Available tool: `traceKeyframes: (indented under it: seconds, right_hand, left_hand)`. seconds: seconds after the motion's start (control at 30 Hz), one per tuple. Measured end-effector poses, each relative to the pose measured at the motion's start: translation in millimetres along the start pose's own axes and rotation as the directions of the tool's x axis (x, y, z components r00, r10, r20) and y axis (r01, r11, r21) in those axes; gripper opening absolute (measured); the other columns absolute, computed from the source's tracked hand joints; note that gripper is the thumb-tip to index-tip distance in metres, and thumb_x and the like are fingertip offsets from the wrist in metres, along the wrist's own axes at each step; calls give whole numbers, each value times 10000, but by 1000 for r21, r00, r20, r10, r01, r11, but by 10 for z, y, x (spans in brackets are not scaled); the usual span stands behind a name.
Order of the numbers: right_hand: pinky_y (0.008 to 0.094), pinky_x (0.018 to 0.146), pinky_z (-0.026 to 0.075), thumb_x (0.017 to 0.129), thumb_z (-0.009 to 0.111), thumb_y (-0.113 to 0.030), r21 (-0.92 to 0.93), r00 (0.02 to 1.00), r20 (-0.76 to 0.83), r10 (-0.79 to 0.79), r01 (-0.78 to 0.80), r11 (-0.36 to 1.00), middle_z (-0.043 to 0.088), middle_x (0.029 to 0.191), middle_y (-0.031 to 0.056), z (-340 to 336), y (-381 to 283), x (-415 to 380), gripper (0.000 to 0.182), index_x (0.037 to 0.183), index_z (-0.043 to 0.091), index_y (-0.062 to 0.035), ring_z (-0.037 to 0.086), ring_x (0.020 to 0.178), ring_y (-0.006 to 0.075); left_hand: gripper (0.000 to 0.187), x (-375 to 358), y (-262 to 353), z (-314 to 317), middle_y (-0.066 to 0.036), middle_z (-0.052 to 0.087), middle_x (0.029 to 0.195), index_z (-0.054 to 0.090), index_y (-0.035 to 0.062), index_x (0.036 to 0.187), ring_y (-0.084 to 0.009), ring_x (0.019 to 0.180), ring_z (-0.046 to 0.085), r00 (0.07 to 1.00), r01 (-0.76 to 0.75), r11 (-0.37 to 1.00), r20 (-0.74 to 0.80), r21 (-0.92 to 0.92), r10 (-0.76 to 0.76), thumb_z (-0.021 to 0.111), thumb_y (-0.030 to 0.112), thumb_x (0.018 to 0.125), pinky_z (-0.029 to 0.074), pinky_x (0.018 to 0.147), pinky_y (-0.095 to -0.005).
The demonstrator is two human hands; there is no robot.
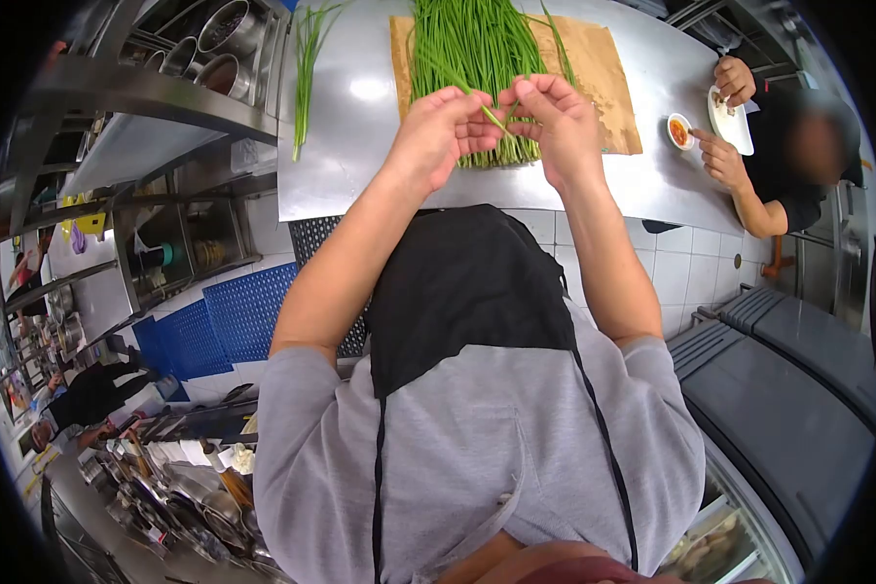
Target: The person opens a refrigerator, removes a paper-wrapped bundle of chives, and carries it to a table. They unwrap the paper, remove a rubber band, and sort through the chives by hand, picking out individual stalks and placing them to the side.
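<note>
My left hand pinches a green garlic chive stalk between thumb and fingers; its pale cut end points toward my right hand. My right hand is closed in a pinch close beside that end, and whatever lies between its fingertips is too small to make out. Beneath and beyond both hands a thick pile of garlic chives lies on brown paper, cut ends toward me. A smaller bunch of chives rests apart at the left on the steel table.
At the table's right end a co-worker in black has hands at a white plate and a small bowl of orange-red food. Steel shelving with pots stands left. Grey lidded bins are at right behind me.
</note>
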State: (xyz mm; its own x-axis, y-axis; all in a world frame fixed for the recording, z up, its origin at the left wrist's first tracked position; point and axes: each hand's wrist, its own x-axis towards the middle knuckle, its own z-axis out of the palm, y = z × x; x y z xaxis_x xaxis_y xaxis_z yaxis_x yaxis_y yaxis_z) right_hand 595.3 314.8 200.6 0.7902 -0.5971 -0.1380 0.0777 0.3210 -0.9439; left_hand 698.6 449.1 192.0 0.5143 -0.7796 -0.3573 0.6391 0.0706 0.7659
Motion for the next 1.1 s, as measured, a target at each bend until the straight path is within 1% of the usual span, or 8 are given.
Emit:
traceKeyframes:
  seconds: [0.2,0.5,0.53,0.73,0.83,0.93,1.03,1.1]
  right_hand:
    - [274,607,529,916,661,-134,84,997,-61,-41,46,995,691,852,85,-33,-114,93,149,998,619,-17,625,684,123]
    - [188,608,482,942,637,-143,-213,938,-3,-347,338,917,651,776,11,-391,-1250,621,98,951,652,-46,558,634,27]
    - [245,618,520,921,657,-158,-243,934,47,-354,355,903,678,816,43,-538,-1269,750,153,1027,645,-49,612,656,97]
    - [228,538,449,867,687,-131,-568,995,-1,-99,81,819,681,789,45,-1120,-460,1083,174,972,699,7,534,562,66]
    - [268,549,482,831,695,-153,-857,993,-87,79,-115,502,691,720,69,-1338,45,1008,208,978,726,-9,603,575,113]
    - [295,587,501,851,699,-219,-987,865,160,-476,146,-67,692,710,91,-1274,145,728,242,986,729,-20,635,603,153]
    - [302,612,506,872,682,-259,-862,942,140,-306,268,431,696,720,107,-747,-59,352,252,961,730,-28,655,632,191]
    - [245,604,453,919,662,-236,-821,968,232,-92,246,515,688,787,34,-328,-147,93,291,1038,689,28,580,684,94]
  left_hand:
    - [116,114,-56,-119,-187,664,956,557,3,979,-268,850,660,986,-103,927,-159,-360,48,593,107,943,573,755,-359]
    - [151,79,-19,-257,-85,645,851,578,47,992,-154,727,613,980,-123,973,-177,-193,89,641,170,932,536,630,-279]
    - [163,72,-32,-253,-78,644,849,583,48,1002,-152,726,613,983,-119,977,-161,-175,91,648,178,928,534,632,-278]
    - [191,26,-55,-277,-39,651,870,645,43,1016,-133,767,629,990,-104,988,-109,-113,92,698,183,899,516,663,-252]
    - [169,7,-30,-285,-28,653,877,659,34,1004,-111,760,628,991,-92,993,-104,-79,84,685,172,910,516,670,-242]
    - [175,-8,-42,-318,-20,655,882,662,18,1021,-98,761,626,991,-81,996,-108,-29,77,670,162,921,518,682,-237]
    - [182,-16,-38,-260,-28,667,913,664,5,1035,-96,764,624,992,-95,995,-81,-19,93,661,150,926,523,696,-240]
    - [180,5,-53,-179,-43,678,963,665,-2,1035,-96,766,623,991,-125,992,-52,-35,123,658,142,927,525,704,-243]
